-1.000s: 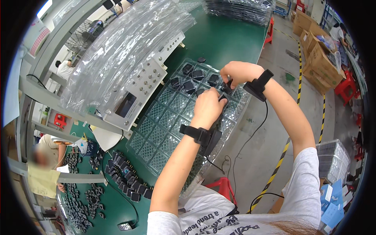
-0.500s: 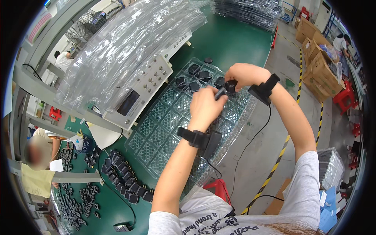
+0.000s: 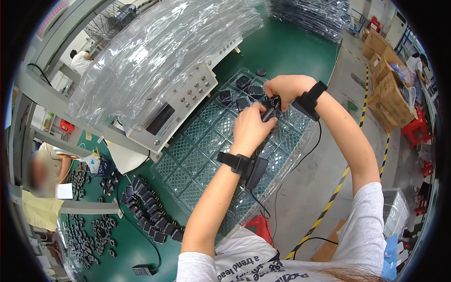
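Note:
My left hand (image 3: pixel 251 127) is closed round a short dark cylindrical piece (image 3: pixel 268 115). Against the far end of that piece, my right hand (image 3: pixel 287 89) pinches a small black part (image 3: pixel 275 100), whose exact kind I cannot make out. Both hands are over a clear plastic tray (image 3: pixel 188 162) with square, cross-ribbed compartments. Several square black units, among them one black unit (image 3: pixel 255 91), sit in the tray's far compartments. A small round black piece (image 3: pixel 261 73) lies on the table just beyond the tray.
Left of the tray stands a white instrument (image 3: pixel 185 101) with knobs and a screen, stacked with clear plastic trays (image 3: pixel 155 51). Rows of black square units (image 3: pixel 152 209) and many small dark parts (image 3: pixel 89 237) cover the green table (image 3: pixel 300 51) at lower left. Another person (image 3: pixel 44 171) sits there.
The view has shifted slightly, moving the scene a little to the right. My right hand has turned the black part, and both hands remain together over the tray.

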`<state>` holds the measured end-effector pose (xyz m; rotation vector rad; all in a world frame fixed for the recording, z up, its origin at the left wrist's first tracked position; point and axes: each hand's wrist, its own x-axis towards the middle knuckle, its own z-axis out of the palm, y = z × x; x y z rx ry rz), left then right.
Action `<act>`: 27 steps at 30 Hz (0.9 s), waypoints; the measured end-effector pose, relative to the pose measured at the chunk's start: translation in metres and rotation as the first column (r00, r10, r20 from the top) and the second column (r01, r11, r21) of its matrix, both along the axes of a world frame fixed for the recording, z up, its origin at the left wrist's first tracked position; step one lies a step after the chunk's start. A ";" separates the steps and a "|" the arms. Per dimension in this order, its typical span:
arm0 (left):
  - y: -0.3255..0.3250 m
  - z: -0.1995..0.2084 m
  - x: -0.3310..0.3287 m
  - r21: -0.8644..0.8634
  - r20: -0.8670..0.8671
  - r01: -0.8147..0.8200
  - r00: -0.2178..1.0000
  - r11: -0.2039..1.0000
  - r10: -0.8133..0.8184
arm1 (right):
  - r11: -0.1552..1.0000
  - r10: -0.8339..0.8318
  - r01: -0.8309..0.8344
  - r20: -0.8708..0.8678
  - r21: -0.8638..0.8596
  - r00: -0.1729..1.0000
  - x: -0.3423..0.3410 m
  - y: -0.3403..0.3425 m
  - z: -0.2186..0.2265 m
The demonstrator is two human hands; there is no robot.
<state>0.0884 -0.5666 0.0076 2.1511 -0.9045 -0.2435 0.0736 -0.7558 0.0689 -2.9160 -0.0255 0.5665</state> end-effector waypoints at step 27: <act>0.004 -0.013 0.041 0.004 0.109 -0.099 0.989 0.995 0.098 | 0.969 0.050 -0.055 0.027 0.241 0.998 0.055 -0.002 -0.008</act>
